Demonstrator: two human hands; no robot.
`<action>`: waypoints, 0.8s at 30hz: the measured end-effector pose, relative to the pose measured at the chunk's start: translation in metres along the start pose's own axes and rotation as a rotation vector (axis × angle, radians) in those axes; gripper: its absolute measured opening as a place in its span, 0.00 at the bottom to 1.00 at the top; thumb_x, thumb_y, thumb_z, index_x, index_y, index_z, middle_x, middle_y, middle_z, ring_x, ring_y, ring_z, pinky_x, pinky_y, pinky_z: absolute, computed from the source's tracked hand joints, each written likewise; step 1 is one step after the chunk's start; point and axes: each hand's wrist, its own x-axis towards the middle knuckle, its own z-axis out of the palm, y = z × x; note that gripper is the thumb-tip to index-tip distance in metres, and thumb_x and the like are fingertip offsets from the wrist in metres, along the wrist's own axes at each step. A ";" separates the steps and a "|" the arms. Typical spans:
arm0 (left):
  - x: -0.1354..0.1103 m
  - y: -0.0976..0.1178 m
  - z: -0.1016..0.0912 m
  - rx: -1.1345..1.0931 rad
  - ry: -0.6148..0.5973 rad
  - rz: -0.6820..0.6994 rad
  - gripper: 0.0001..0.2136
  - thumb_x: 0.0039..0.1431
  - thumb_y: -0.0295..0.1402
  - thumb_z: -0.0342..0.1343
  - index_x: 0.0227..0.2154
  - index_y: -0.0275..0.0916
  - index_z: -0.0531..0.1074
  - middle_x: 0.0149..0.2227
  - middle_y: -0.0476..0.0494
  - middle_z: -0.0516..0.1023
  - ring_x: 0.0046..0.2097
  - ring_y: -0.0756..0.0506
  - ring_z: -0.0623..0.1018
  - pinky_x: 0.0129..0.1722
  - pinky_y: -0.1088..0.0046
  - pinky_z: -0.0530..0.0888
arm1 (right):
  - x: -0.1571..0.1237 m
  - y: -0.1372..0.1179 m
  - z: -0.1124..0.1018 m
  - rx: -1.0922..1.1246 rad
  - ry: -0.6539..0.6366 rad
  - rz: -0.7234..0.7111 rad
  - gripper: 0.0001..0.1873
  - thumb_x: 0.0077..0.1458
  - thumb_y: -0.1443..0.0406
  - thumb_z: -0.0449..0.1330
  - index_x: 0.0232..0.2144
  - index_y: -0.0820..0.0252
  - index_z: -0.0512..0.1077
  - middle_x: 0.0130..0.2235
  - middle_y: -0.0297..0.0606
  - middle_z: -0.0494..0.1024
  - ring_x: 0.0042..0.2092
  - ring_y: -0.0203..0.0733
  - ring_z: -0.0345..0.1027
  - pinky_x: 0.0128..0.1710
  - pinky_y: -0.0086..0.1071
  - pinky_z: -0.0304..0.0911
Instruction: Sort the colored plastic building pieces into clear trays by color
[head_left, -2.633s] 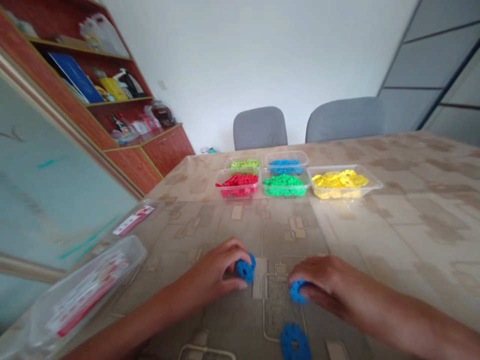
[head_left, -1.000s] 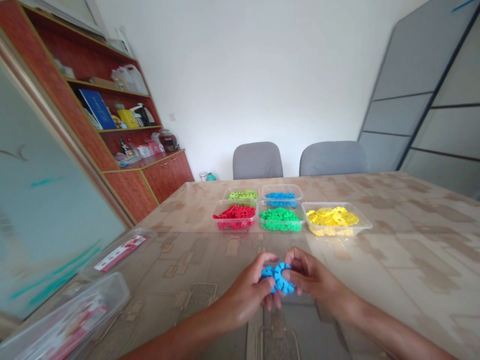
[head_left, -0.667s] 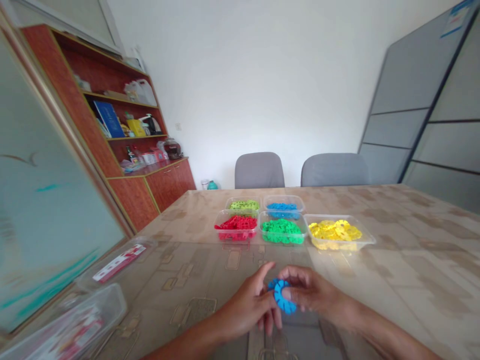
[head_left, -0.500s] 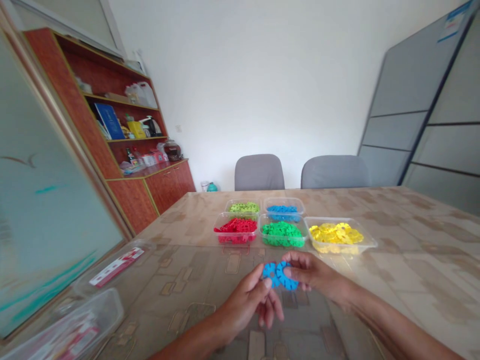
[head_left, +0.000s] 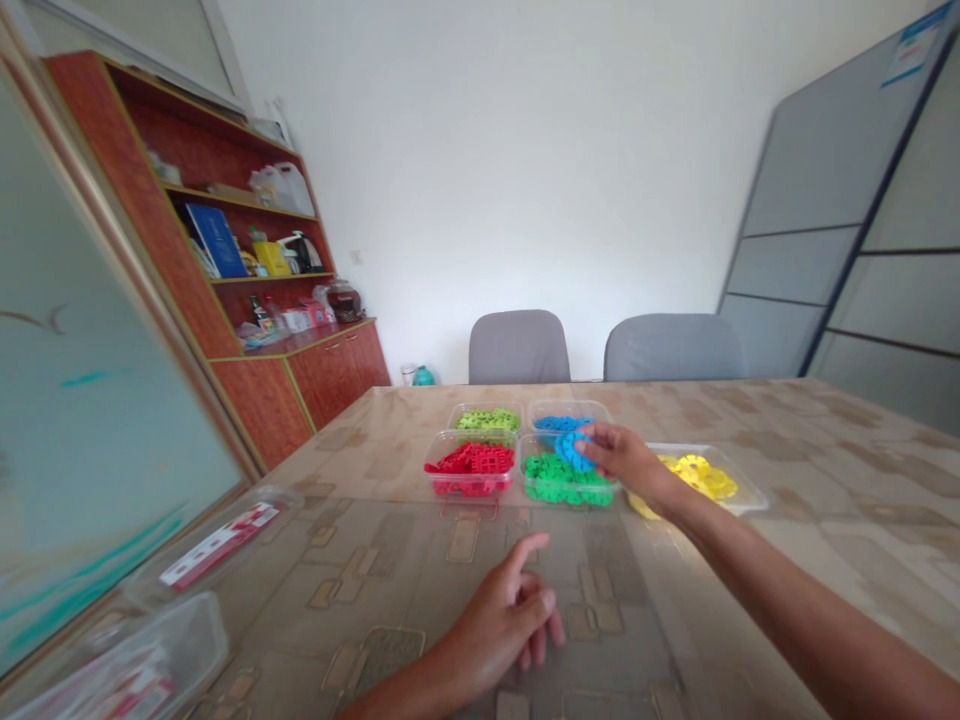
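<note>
My right hand [head_left: 619, 455] reaches forward and pinches blue notched plastic discs [head_left: 573, 452]; they overlap, so I cannot tell how many. They are held above the tub of green pieces [head_left: 568, 482], just in front of the tub of blue pieces [head_left: 562, 423]. Nothing is in my left hand [head_left: 517, 605], which hovers over the near table with its index finger stretched out and the others loosely curled. A tub of red pieces [head_left: 472, 468] stands left of the green one. Behind it is a tub of lime-green pieces [head_left: 487, 418].
Partly behind my right forearm is a tub of yellow discs [head_left: 694, 476]. At the table's left edge lie a clear lid [head_left: 214, 545] with a printed label and a clear container [head_left: 191, 630]. Two grey chairs [head_left: 519, 347] stand behind the patterned table [head_left: 405, 560].
My right hand has carried the blue discs forward and up, from near my left hand to above the green tub. My left hand has let go of them and stayed near its place.
</note>
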 end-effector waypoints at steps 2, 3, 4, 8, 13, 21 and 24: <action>0.001 -0.002 0.000 0.025 -0.009 -0.028 0.28 0.58 0.39 0.51 0.59 0.34 0.53 0.27 0.50 0.73 0.19 0.55 0.66 0.17 0.82 0.62 | 0.032 -0.006 -0.016 -0.079 0.104 0.031 0.11 0.61 0.60 0.57 0.39 0.64 0.70 0.33 0.33 0.74 0.28 0.32 0.68 0.27 0.29 0.67; 0.001 -0.002 0.001 0.044 -0.015 -0.039 0.26 0.58 0.36 0.51 0.58 0.35 0.54 0.27 0.50 0.73 0.20 0.56 0.66 0.17 0.82 0.62 | 0.044 -0.007 -0.023 -0.117 0.148 0.053 0.11 0.62 0.61 0.57 0.41 0.64 0.70 0.36 0.34 0.75 0.31 0.34 0.70 0.30 0.31 0.69; 0.000 -0.001 0.001 0.063 -0.021 -0.044 0.24 0.57 0.33 0.50 0.57 0.35 0.56 0.27 0.50 0.73 0.20 0.56 0.66 0.17 0.82 0.62 | 0.053 -0.007 -0.029 -0.151 0.188 0.076 0.11 0.62 0.61 0.57 0.42 0.64 0.70 0.39 0.36 0.75 0.34 0.36 0.71 0.32 0.33 0.70; -0.003 0.003 0.003 0.124 -0.034 -0.027 0.20 0.56 0.28 0.48 0.53 0.36 0.61 0.28 0.51 0.72 0.21 0.56 0.67 0.18 0.83 0.62 | 0.055 -0.003 -0.048 -0.234 0.310 0.119 0.11 0.62 0.62 0.57 0.44 0.63 0.70 0.42 0.38 0.75 0.38 0.38 0.72 0.36 0.36 0.70; -0.005 0.004 0.004 0.181 -0.025 0.011 0.19 0.56 0.27 0.46 0.52 0.36 0.64 0.28 0.50 0.72 0.21 0.56 0.66 0.18 0.83 0.62 | 0.000 -0.010 -0.054 -0.190 0.254 0.027 0.11 0.59 0.59 0.58 0.37 0.62 0.71 0.32 0.34 0.76 0.27 0.33 0.68 0.28 0.28 0.66; -0.007 0.003 0.007 0.316 -0.013 0.113 0.13 0.58 0.28 0.46 0.43 0.34 0.72 0.28 0.48 0.73 0.23 0.55 0.67 0.22 0.82 0.63 | -0.108 0.001 -0.009 -0.121 -0.024 -0.031 0.18 0.47 0.51 0.61 0.30 0.60 0.73 0.24 0.32 0.73 0.21 0.31 0.61 0.20 0.25 0.59; -0.007 0.003 0.008 0.335 -0.005 0.118 0.13 0.58 0.28 0.46 0.41 0.34 0.73 0.27 0.48 0.73 0.22 0.55 0.67 0.23 0.81 0.63 | -0.127 0.022 0.010 -0.189 -0.140 -0.002 0.15 0.51 0.54 0.57 0.29 0.61 0.73 0.24 0.33 0.72 0.22 0.32 0.61 0.21 0.25 0.59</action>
